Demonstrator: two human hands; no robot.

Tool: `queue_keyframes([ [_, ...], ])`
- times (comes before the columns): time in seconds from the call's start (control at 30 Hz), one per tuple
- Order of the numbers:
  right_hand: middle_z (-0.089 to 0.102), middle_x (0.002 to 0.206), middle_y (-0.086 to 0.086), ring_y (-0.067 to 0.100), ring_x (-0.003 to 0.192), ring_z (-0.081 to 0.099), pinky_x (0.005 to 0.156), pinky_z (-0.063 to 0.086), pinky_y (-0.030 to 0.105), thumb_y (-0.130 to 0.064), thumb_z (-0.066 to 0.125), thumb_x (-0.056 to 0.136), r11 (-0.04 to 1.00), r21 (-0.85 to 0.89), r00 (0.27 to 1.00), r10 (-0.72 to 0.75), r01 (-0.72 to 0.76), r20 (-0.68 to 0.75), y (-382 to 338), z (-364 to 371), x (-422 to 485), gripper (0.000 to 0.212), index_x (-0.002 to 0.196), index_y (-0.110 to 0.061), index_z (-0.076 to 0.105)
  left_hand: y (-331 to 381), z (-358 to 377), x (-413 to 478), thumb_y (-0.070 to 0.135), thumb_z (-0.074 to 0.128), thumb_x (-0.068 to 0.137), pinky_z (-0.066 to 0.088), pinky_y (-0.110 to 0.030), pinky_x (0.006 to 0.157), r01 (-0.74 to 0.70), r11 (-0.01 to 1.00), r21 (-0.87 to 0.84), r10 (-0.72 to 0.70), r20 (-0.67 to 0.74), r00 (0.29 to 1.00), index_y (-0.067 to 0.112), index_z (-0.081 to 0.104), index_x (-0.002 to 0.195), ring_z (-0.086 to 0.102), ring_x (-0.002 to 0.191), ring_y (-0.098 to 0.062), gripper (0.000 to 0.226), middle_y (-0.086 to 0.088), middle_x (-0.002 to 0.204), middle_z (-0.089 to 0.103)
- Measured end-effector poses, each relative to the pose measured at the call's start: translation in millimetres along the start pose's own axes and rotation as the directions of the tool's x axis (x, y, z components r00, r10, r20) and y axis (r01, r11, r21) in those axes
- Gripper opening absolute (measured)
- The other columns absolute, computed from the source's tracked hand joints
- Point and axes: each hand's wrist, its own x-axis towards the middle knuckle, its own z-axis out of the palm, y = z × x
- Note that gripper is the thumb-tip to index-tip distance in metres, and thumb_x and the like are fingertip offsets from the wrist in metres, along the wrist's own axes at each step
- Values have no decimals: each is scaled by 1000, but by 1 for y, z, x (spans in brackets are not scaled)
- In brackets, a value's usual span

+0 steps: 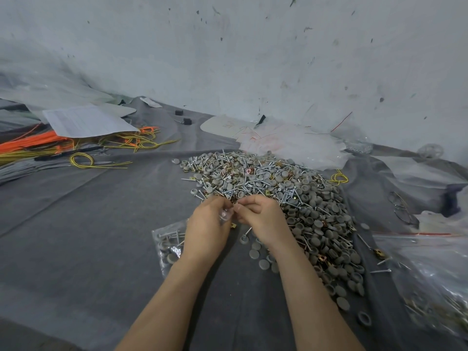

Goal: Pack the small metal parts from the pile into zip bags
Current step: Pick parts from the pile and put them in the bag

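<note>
Together, left hand (206,229), right hand (263,221) pinch zip bag (224,215), pile (278,183) just beyond

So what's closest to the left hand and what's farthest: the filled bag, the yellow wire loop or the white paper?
1. filled bag, right by the left hand, under its wrist.
2. yellow wire loop, out to the left.
3. white paper, far left, at the back.

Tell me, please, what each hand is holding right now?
Left hand: closed, gripping a small clear bag.
Right hand: closed, apparently pinching the same bag's top edge.
</note>
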Motion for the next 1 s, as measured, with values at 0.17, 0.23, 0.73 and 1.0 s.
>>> queue_keyframes([
  [0.17,65,72,-7,5,67,63,61,48,11,-16,63,90,937,-325,972,-185,129,-146,2,11,-2,6,84,-16,64,0,3,1,12,62,88,49,-41,71,-52,993,103,54,-20,998,7,68,87,59,84,-26,8,-4,91,66],
  [0.23,58,68,-10,7,62,57,58,43,14,-17,62,90,891,-418,944,-272,174,-187,1,14,-4,7,87,-11,64,-1,3,1,11,61,88,49,-39,73,-26,998,62,28,-31,999,8,69,88,60,85,-23,8,-3,91,67],
  [0.73,65,83,-1,7,75,57,71,44,10,-8,61,90,870,-381,914,-385,314,-125,-2,11,-5,6,94,-6,65,-2,2,5,25,56,94,41,-11,55,237,964,-122,-229,76,971,18,64,77,61,67,-9,20,5,69,62],
  [1.0,62,88,11,24,79,55,71,46,39,-8,55,93,770,-489,874,-485,409,-34,2,19,-6,10,95,-1,61,-3,0,10,14,57,83,43,-24,54,399,869,-292,-385,105,917,9,61,66,57,48,-17,19,-1,56,60],
])
